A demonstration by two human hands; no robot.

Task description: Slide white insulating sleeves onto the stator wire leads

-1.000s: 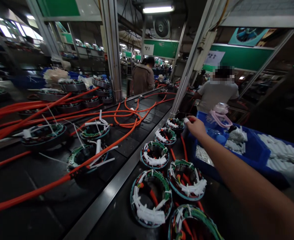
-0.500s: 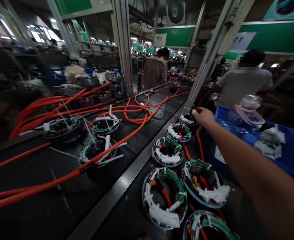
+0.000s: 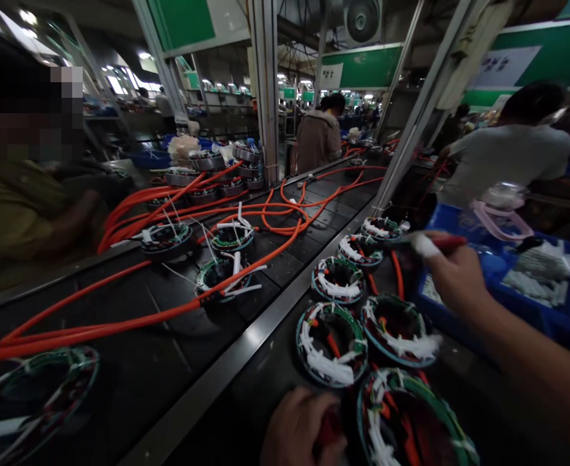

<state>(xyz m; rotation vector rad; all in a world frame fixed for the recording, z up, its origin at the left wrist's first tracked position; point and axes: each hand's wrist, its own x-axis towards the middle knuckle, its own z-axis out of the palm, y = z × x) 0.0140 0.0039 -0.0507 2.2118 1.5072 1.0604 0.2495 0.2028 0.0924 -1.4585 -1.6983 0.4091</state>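
My right hand [image 3: 454, 272], with a white covering on a fingertip, is closed round a red-handled tool [image 3: 444, 241]. Motion blurs the tool's dark tip, which points left near the far motor stators. At the bottom edge my left hand [image 3: 297, 427] has curled fingers. Something dark red shows by them, too blurred to name. Beside that hand stand a ring-shaped stator [image 3: 330, 369] with green windings and white sleeving, and a larger, nearer stator [image 3: 376, 414]. Several more stators, including one stator [image 3: 338, 294] in the row, stretch away with orange cables.
A metal rail [image 3: 246, 343] divides my bench from a dark conveyor [image 3: 139, 362] bearing stators and long orange cables [image 3: 168, 317]. On the right is a blue bin [image 3: 440, 220] with bags and a pink-handled container. A person [image 3: 17, 213] is across the conveyor; others stand farther off.
My right hand has left the farthest stator, come back right and nearer, and now holds the red-handled tool. My left hand has entered at the bottom. The view has swung left.
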